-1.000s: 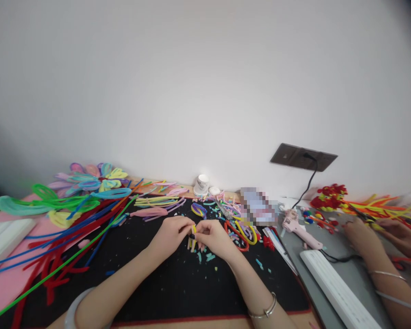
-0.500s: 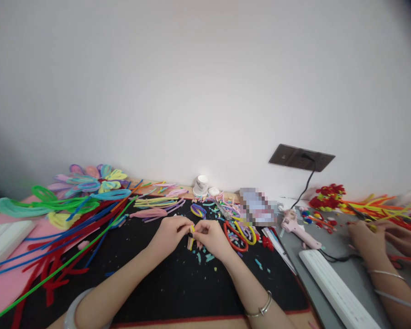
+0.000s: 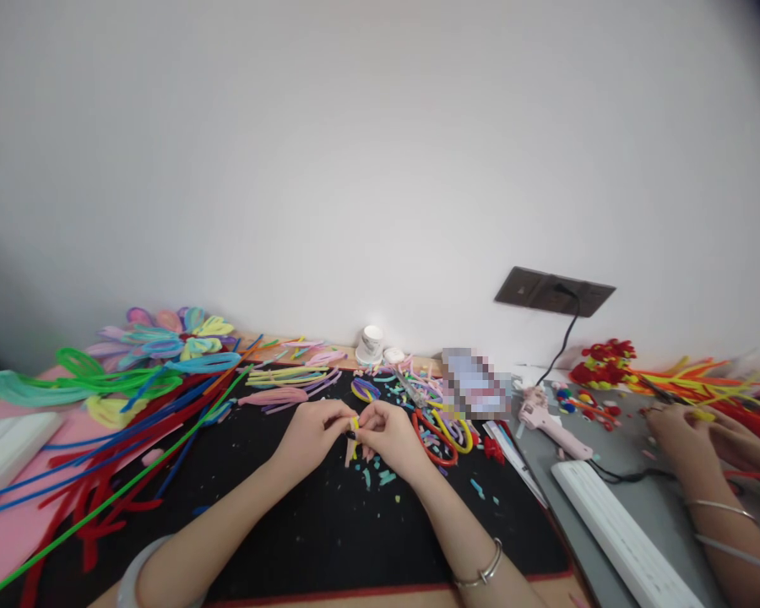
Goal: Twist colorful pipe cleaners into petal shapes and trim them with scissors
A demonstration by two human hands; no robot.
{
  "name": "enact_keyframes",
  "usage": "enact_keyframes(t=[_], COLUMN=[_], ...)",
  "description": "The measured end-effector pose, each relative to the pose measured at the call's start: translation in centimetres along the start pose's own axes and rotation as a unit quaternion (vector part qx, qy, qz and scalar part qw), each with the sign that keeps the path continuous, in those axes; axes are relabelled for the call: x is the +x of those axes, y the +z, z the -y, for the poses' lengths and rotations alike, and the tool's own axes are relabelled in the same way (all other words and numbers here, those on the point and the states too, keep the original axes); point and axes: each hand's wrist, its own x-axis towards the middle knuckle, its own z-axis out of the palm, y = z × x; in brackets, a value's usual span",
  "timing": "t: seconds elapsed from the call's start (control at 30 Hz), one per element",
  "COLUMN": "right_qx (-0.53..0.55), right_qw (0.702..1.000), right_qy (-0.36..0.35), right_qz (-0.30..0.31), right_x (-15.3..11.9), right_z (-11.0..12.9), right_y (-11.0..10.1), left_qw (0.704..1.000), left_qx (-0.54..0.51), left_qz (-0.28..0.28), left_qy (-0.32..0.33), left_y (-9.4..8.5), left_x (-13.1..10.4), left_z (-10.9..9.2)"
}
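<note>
Over the black mat [image 3: 304, 523], both hands meet at a short yellow pipe cleaner piece [image 3: 355, 423]. The fingertips of my left hand [image 3: 313, 432] pinch it from one side. From the other side, my right hand [image 3: 386, 435] grips it between thumb and fingers. The fingers hide much of the piece, and something small and dark shows by the left fingertips. Just beneath, short pink and pale strips [image 3: 350, 452] lie on the mat, with teal scraps [image 3: 386, 478] close by. To the right are red-handled scissors [image 3: 431, 447].
Bundles of pipe cleaners [image 3: 101, 456] spread over the left side. A white cup [image 3: 371, 339] stands by the wall. On the right lie a pink glue gun [image 3: 554, 428] and a white power strip [image 3: 621, 532]. Another person's hands [image 3: 684, 439] work at the far right.
My hands stay nearly in place, with only slight finger movement around the yellow piece. The view has shifted very slightly. The other person's hands moved a little.
</note>
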Motion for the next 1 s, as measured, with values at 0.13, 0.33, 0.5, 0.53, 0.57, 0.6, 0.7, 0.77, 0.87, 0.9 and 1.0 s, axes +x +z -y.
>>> enact_keyframes(t=[0.13,0.33,0.5,0.53,0.57,0.6,0.7,0.77,0.87,0.9,1.0], right_qx=[0.03,0.051,0.027,0.02,0.014,0.01,0.004,0.007,0.021,0.028,0.042], right_qw=[0.999,0.997,0.997,0.997,0.997,0.997,0.996,0.996,0.995,0.995,0.996], right_qy=[0.021,0.028,0.013,0.011,0.011,0.013,0.023,0.032,0.048,0.047,0.024], right_qz=[0.009,0.048,0.075,0.076,0.077,0.079,0.086,0.086,0.082,0.079,0.068], right_x=[-0.1,-0.3,-0.4,-0.41,-0.41,-0.42,-0.43,-0.45,-0.46,-0.45,-0.44], right_z=[0.31,0.26,0.37,0.36,0.33,0.3,0.18,0.14,0.11,0.08,-0.07], right_y=[-0.16,-0.3,-0.49,-0.57,-0.66,-0.74,-0.86,-0.84,-0.74,-0.72,-0.74], left_qw=[0.999,0.991,0.987,0.987,0.988,0.988,0.989,0.989,0.99,0.991,0.992], left_qx=[0.002,0.018,0.021,0.021,0.021,0.023,0.029,0.03,0.028,0.026,0.014], left_qz=[-0.02,-0.057,-0.058,-0.057,-0.056,-0.055,-0.056,-0.057,-0.057,-0.056,-0.053], left_qy=[0.029,0.121,0.146,0.146,0.145,0.143,0.136,0.131,0.124,0.122,0.111], left_y=[0.0,0.06,0.13,0.14,0.16,0.18,0.22,0.24,0.26,0.27,0.26], left_x=[0.04,-0.17,-0.34,-0.35,-0.36,-0.37,-0.36,-0.35,-0.37,-0.39,-0.42], left_z=[0.18,0.22,0.26,0.25,0.24,0.24,0.27,0.31,0.3,0.28,0.2])
